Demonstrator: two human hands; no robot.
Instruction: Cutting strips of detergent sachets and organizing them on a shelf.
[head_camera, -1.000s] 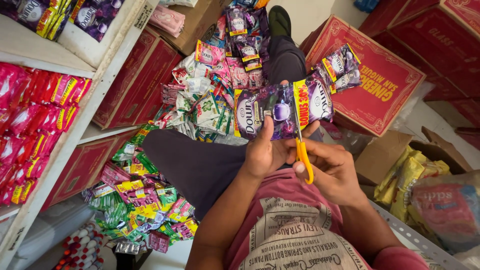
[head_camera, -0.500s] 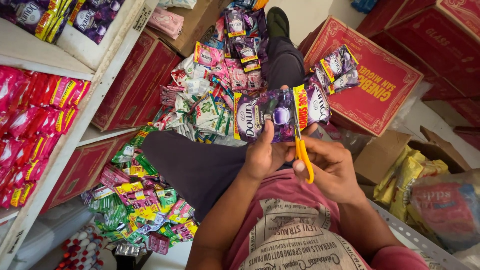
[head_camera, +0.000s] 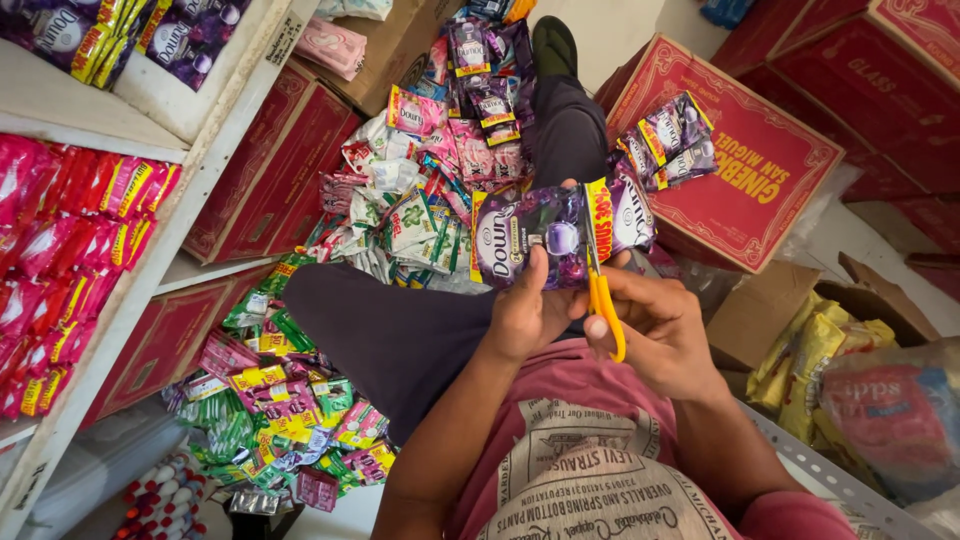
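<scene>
Two hands meet over the lap here: the left hand (head_camera: 528, 318) is clamped on the near edge of a strip of purple sachets (head_camera: 560, 232), thumb laid up across its front, while the right hand (head_camera: 655, 335) is closed through the loops of yellow-handled scissors (head_camera: 600, 290) whose blades stand upright against the strip. Compared with a second ago, the strip has been drawn slightly nearer and squared up, and the scissors have shifted from a slant to an almost vertical line along the yellow band between two sachets — the blades now sit right on that seam, though whether they are parted or already closed on the plastic I cannot tell. That reads as the cut lining up on the next join, so one sachet at the right end looks about to be separated. The strip itself hangs in the air above the dark trouser leg (head_camera: 400, 330), just in front of the pink shirt (head_camera: 590, 450). Beyond it on the floor lies a heap of mixed sachets (head_camera: 420, 190), more green and pink ones lie at the near left (head_camera: 270, 410), a small purple bundle (head_camera: 668, 138) rests on a red carton (head_camera: 760, 170) at the far right, and a white shelf (head_camera: 120, 300) with pink packets runs along the left
</scene>
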